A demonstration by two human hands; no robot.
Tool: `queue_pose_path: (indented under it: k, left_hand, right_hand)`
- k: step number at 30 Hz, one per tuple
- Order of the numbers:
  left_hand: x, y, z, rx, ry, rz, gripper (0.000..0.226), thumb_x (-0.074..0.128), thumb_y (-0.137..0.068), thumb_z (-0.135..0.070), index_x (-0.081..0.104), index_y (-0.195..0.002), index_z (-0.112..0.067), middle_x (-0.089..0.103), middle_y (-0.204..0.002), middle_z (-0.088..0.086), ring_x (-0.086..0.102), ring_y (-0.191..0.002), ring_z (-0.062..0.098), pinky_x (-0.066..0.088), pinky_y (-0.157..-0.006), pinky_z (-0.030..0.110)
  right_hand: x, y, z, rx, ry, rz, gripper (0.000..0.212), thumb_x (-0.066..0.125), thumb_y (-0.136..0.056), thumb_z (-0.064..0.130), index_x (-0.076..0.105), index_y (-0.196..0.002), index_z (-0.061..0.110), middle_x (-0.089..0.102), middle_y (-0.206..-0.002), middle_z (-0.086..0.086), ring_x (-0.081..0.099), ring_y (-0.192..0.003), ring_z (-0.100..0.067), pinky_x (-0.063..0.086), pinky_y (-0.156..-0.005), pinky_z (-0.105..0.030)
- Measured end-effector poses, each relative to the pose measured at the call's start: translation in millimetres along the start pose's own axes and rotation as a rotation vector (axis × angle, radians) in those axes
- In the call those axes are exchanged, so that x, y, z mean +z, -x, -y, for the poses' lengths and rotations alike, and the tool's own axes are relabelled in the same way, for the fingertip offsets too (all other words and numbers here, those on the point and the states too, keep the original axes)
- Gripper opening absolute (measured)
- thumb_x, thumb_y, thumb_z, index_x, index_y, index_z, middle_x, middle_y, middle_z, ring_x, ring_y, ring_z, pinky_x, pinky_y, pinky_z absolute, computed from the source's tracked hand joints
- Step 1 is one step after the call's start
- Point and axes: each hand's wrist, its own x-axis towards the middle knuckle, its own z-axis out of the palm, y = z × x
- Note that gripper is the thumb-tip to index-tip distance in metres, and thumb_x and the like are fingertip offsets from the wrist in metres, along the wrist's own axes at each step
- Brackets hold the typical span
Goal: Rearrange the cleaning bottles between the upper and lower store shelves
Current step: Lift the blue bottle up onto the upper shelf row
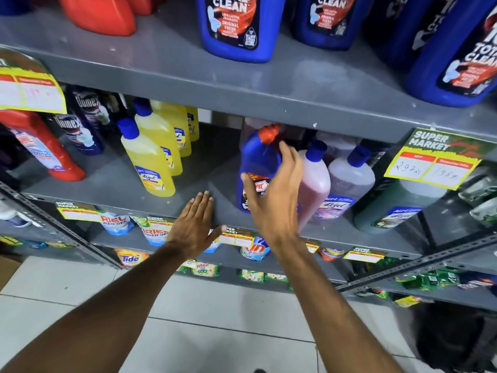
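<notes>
The person's right hand [271, 195] reached into the lower grey metal shelf [115, 184], its fingers [289, 154] spread wide and curved around the front of a blue plastic cleaning bottle with an orange-red cap [256, 162]; the thumb lay low against the bottle's label while the fingertips rose near its neck, but whether the grip had closed on it could not be told. That bottle stood upright on the lower shelf, just beside a pink plastic bottle with a blue cap [316, 181] on its right, with a pale lilac bottle with a blue cap [352, 179] next along and a dark green bottle [398, 208] beyond that. The left hand [193, 227] hovered flat at the front lip of the same shelf, fingers straight and close together, thumb out, holding nothing. To the left stood a row of yellow bottles with blue caps [150, 162], running front to back, and farther left a red bottle [51, 154] and dark navy bottles [80, 130]. On the upper grey shelf [269, 87] sat large blue bottles with dark labels [234, 25] and a red container [102, 14]. Yellow price tags [433, 165] hung from the shelf edges.
</notes>
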Motion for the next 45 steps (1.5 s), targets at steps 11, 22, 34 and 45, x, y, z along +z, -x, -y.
queue_pose_path:
  k: [11,22,34,45]
  left_hand:
    - [5.2,-3.5,2.9,-0.017,-0.012,0.021,0.097,0.007,-0.099,-0.074,0.014,-0.160,0.001,0.010,-0.170,0.019,0.007,-0.158,0.031,0.013,-0.129,0.045]
    - [-16.6,4.5,-2.8,0.021,-0.046,0.046,0.096,0.012,-0.100,-0.071,0.017,-0.158,0.006,0.015,-0.168,0.023,0.016,-0.156,0.037,0.019,-0.127,0.049]
    - [-176.4,74.2,-39.7,0.108,-0.191,-0.208,0.094,0.023,-0.104,-0.068,0.006,-0.159,0.006,0.000,-0.169,0.025,0.000,-0.159,0.033,0.010,-0.129,0.046]
    - [-310.2,105.5,-53.2,0.151,-0.185,-0.456,0.086,0.030,-0.105,-0.064,0.011,-0.162,-0.002,0.007,-0.172,0.013,0.002,-0.159,0.021,0.013,-0.128,0.041]
  right_hand:
    - [7.5,-52.1,-0.6,0.113,0.333,0.345,0.082,0.086,-0.081,0.016,0.041,-0.148,-0.003,0.053,-0.140,-0.020,0.051,-0.130,-0.039,0.036,-0.111,-0.038]
    - [-3.0,-51.2,3.8,0.133,0.215,0.452,0.080,0.093,-0.071,0.020,0.047,-0.136,0.007,0.067,-0.131,-0.017,0.064,-0.119,-0.040,0.051,-0.099,-0.042]
    - [-88.4,-10.5,86.5,0.090,0.122,0.406,0.071,0.092,-0.076,0.024,0.048,-0.131,0.016,0.070,-0.117,-0.005,0.062,-0.103,-0.027,0.036,-0.078,-0.020]
    - [-215.5,-33.4,203.6,-0.195,0.106,0.287,0.080,0.093,-0.071,0.042,0.054,-0.137,0.022,0.072,-0.124,0.001,0.064,-0.117,-0.032,0.047,-0.088,-0.033]
